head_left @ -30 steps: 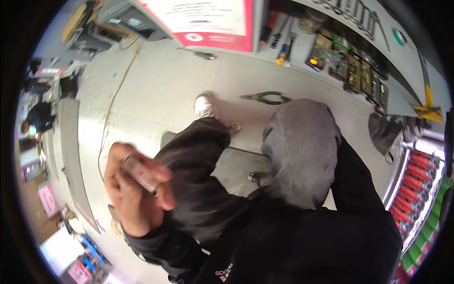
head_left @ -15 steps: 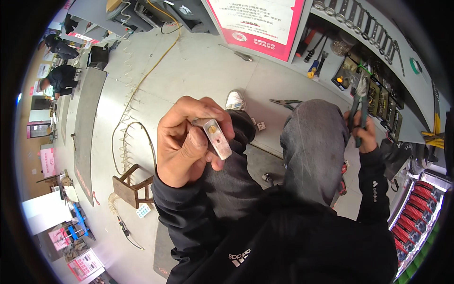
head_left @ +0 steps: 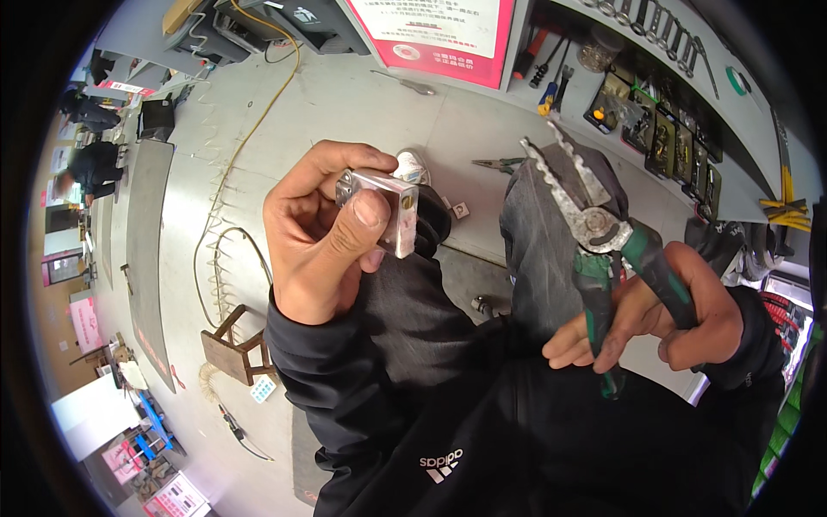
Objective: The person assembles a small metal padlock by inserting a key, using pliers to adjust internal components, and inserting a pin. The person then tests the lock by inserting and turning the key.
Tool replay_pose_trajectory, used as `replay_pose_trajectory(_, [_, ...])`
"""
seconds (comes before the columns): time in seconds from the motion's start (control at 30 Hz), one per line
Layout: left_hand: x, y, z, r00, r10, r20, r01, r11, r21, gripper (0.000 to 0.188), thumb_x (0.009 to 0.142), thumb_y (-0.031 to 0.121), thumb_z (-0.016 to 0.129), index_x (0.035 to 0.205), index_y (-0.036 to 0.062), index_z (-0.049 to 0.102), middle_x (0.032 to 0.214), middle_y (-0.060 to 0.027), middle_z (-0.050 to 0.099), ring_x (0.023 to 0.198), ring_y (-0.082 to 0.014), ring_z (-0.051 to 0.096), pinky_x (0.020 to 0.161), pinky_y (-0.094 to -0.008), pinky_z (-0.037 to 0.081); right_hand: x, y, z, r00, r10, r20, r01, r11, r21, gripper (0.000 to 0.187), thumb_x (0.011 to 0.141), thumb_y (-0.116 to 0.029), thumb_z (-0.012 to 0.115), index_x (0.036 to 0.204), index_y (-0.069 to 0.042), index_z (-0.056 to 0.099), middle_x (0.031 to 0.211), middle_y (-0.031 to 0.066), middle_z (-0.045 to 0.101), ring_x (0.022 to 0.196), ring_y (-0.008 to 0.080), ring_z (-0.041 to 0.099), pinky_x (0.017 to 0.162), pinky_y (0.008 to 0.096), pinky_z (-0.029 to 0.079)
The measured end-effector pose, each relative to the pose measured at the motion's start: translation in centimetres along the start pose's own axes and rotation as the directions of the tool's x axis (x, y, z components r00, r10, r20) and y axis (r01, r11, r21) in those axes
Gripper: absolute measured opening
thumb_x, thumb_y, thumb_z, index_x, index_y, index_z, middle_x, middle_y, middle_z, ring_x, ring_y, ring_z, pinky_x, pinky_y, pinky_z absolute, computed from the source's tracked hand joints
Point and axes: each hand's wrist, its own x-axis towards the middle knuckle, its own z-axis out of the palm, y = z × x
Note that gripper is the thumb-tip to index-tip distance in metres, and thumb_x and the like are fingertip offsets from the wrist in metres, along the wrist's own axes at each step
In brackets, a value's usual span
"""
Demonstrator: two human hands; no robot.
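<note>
Between the thumb and fingers of my left hand (head_left: pixel 320 228) is a small silvery metal block (head_left: pixel 392 211), rectangular, with a brass-coloured round spot at one end. My right hand (head_left: pixel 680 319) grips a pair of pliers (head_left: pixel 601 228) by its dark green and black handles. The pliers' worn, toothed jaws stand apart and point up and away from me. A gap separates the jaws from the block. Both hands are raised above my lap, the pliers over my right knee (head_left: pixel 551 198).
A second pair of pliers (head_left: pixel 498 164) lies on the floor past my knees. At right, a shelf holds wrenches (head_left: pixel 663 34) and small-parts trays (head_left: pixel 659 146). A wooden stool (head_left: pixel 233 346) and a coiled hose (head_left: pixel 215 258) are at left. Two people stand at far left.
My right hand has brought the pliers from beside the shelf in toward my lap, nearer to me. My left hand has turned the metal block, so its broad side shows more.
</note>
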Motion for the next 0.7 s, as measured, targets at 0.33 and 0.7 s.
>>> replay_pose_trajectory(0.33, [0.1, 0.4, -0.2, 0.995, -0.088, 0.05, 0.088, 0.996, 0.004, 0.047, 0.085, 0.03, 0.076, 0.108, -0.0081, 0.06, 0.083, -0.0107, 0.064, 0.044, -0.0014, 0.04, 0.045, -0.0153, 0.032, 1.6, -1.7, 0.6, 0.907, 0.375, 0.192, -0.344, 0.922, -0.176, 0.037, 0.069, 0.004, 0.059, 0.105, 0.008, 0.067, 0.112, 0.0242, 0.067, 0.12, 0.0418, 0.06, 0.097, 0.0472, 0.052])
replay_pose_trajectory(0.7, [0.2, 1.0, 0.6, 0.994, -0.105, 0.002, 0.105, 0.994, 0.025, 0.037, 0.082, 0.021, 0.081, 0.104, -0.0063, 0.067, 0.084, -0.009, 0.069, 0.055, -0.003, 0.049, 0.046, -0.0168, 0.033, 1.7, -1.6, -0.2, 0.903, 0.392, 0.178, -0.388, 0.92, -0.057, 0.036, 0.065, 0.006, 0.061, 0.1, 0.01, 0.065, 0.107, 0.026, 0.068, 0.117, 0.0443, 0.061, 0.091, 0.0456, 0.054])
